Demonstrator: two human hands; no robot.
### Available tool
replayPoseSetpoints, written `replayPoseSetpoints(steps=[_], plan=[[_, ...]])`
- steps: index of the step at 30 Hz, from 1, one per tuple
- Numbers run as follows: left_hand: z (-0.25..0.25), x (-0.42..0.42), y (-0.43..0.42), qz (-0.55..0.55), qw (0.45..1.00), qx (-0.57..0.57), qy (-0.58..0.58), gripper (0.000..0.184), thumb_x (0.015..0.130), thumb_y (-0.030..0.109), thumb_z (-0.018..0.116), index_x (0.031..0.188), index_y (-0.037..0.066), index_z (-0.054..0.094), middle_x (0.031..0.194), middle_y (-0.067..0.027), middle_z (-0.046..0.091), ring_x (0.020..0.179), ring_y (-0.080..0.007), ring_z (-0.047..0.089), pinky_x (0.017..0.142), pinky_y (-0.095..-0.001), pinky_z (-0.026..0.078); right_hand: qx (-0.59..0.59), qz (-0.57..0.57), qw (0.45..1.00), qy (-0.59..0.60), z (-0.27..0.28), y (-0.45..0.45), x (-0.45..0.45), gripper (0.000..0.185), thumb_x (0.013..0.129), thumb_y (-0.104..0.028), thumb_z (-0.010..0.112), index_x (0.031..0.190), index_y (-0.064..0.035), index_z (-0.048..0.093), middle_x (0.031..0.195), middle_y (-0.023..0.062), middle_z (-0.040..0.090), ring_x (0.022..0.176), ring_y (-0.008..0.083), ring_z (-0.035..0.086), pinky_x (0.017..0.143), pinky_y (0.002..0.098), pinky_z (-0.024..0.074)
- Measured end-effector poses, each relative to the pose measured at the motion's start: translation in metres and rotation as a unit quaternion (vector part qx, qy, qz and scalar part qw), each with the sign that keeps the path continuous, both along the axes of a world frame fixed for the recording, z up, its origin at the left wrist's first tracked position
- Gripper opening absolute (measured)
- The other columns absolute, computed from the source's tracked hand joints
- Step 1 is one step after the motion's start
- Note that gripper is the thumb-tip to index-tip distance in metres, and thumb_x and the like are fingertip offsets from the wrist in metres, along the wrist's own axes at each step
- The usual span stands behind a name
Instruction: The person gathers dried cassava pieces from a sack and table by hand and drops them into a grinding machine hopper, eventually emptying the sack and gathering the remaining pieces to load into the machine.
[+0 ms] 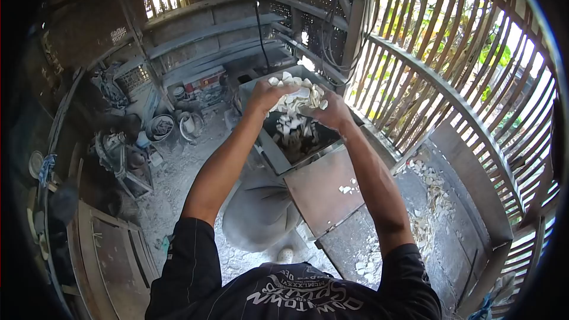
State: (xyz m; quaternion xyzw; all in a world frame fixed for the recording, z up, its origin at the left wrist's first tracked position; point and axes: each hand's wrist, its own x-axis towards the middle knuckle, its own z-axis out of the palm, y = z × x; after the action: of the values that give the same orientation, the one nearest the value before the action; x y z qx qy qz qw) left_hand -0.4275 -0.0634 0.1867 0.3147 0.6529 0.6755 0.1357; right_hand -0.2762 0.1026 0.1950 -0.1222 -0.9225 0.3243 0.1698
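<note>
A heap of white, dry-looking chips (294,98) is cupped between my two hands, above an open box-like metal hopper (274,157). My left hand (269,96) curls round the heap from the left, fingers bent inward. On the other side my right hand (333,112) supports it with bent fingers. Below them, more white chips (290,133) show inside the hopper, some perhaps falling; I cannot tell. What the chips are made of is not clear.
A reddish-brown board (326,189) with a few white bits adjoins the hopper. To the right, scattered chips (435,192) lie on a dusty surface beside a slatted wall (450,77). Buckets (161,127) stand on the dusty floor at left. A black cable (261,35) hangs behind the hopper.
</note>
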Motion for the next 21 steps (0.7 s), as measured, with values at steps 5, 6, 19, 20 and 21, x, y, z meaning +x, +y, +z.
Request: replayPoseSetpoints(steps=[5, 6, 19, 20, 21], plan=[[0.003, 0.01, 0.0, 0.093, 0.944, -0.2, 0.246, 0.042, 0.066, 0.02, 0.084, 0.105, 0.006, 0.077, 0.1, -0.0133, 0.077, 0.089, -0.0245, 0.075, 0.081, -0.035, 0.056, 0.179, -0.026, 0.983, -0.023, 0.0, -0.012, 0.004, 0.062, 0.077, -0.05, 0.079, 0.125, -0.0152, 0.062, 0.109, 0.0186, 0.073, 0.105, 0.041, 0.068, 0.089, 0.0504, 0.0544], [0.005, 0.012, 0.0, 0.094, 0.942, -0.212, 0.244, 0.042, 0.063, 0.024, 0.084, 0.101, 0.009, 0.078, 0.097, -0.0152, 0.076, 0.089, -0.0278, 0.074, 0.083, -0.0367, 0.056, 0.18, -0.023, 0.983, -0.004, 0.0, -0.017, 0.007, 0.046, 0.078, -0.037, 0.077, 0.116, -0.0149, 0.061, 0.103, 0.018, 0.073, 0.099, 0.0422, 0.069, 0.084, 0.0528, 0.0547], [-0.004, 0.012, -0.008, 0.113, 0.862, -0.353, 0.346, 0.046, 0.068, 0.04, 0.085, 0.097, 0.007, 0.073, 0.1, -0.0187, 0.073, 0.096, -0.0364, 0.07, 0.086, -0.0455, 0.055, 0.193, 0.011, 0.981, -0.002, -0.014, -0.018, -0.013, 0.034, 0.079, -0.028, 0.075, 0.109, -0.0133, 0.068, 0.112, 0.0168, 0.067, 0.106, 0.038, 0.067, 0.092, 0.0465, 0.0546], [-0.003, 0.012, -0.009, 0.107, 0.852, -0.37, 0.355, 0.049, 0.069, 0.045, 0.084, 0.1, 0.007, 0.073, 0.105, -0.0191, 0.072, 0.101, -0.036, 0.069, 0.089, -0.0455, 0.054, 0.209, 0.017, 0.978, -0.012, -0.017, -0.017, -0.014, 0.041, 0.078, -0.035, 0.077, 0.114, -0.0153, 0.069, 0.114, 0.0156, 0.068, 0.109, 0.0364, 0.066, 0.094, 0.0455, 0.0539], [-0.002, 0.014, -0.009, 0.097, 0.842, -0.386, 0.365, 0.053, 0.071, 0.049, 0.084, 0.102, 0.007, 0.073, 0.11, -0.0194, 0.071, 0.106, -0.0356, 0.068, 0.092, -0.0455, 0.054, 0.224, 0.02, 0.974, -0.024, -0.019, -0.016, -0.013, 0.048, 0.077, -0.041, 0.079, 0.118, -0.0172, 0.069, 0.117, 0.0143, 0.069, 0.113, 0.0348, 0.065, 0.096, 0.0446, 0.0532]])
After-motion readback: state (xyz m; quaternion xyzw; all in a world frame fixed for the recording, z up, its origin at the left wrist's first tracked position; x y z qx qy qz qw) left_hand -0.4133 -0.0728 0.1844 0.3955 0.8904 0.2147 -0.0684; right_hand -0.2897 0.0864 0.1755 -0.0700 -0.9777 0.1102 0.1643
